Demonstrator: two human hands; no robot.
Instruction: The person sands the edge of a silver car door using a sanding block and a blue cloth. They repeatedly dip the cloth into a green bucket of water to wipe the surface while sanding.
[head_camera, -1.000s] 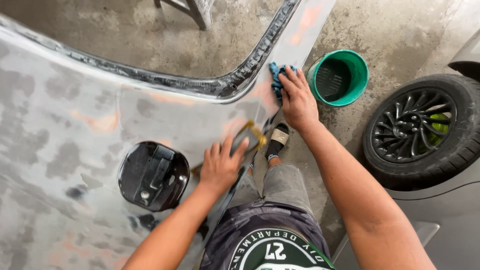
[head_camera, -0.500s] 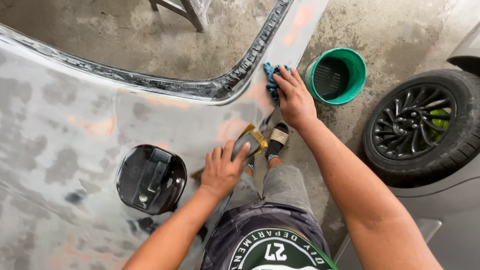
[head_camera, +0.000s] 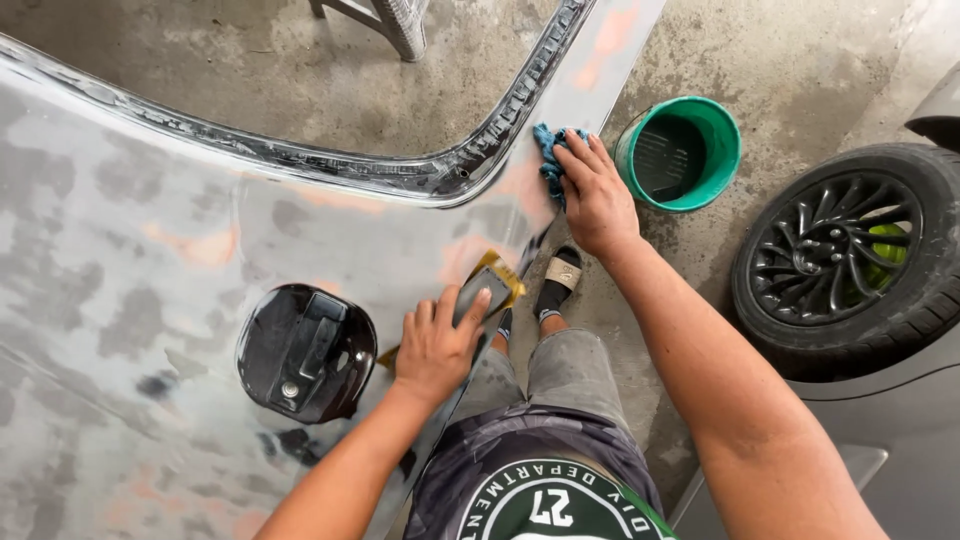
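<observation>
My left hand (head_camera: 435, 345) presses a yellow-edged sanding block (head_camera: 487, 285) flat against the sanded grey car body panel (head_camera: 150, 250), just right of the open black fuel filler recess (head_camera: 303, 352). My right hand (head_camera: 596, 195) rests higher up on the panel's narrow pillar, its fingers on a crumpled blue cloth (head_camera: 550, 160). The panel shows dull grey patches and orange spots of bare primer.
A green bucket (head_camera: 722, 160) stands on the concrete floor right of my right hand. A black alloy wheel with tyre (head_camera: 845, 260) sits at the right. The window opening's rubber-edged frame (head_camera: 470, 165) curves above. My sandalled foot (head_camera: 558, 282) is below the panel edge.
My left hand with the sanding block has slid slightly down and left along the panel. My right hand stays on the blue cloth.
</observation>
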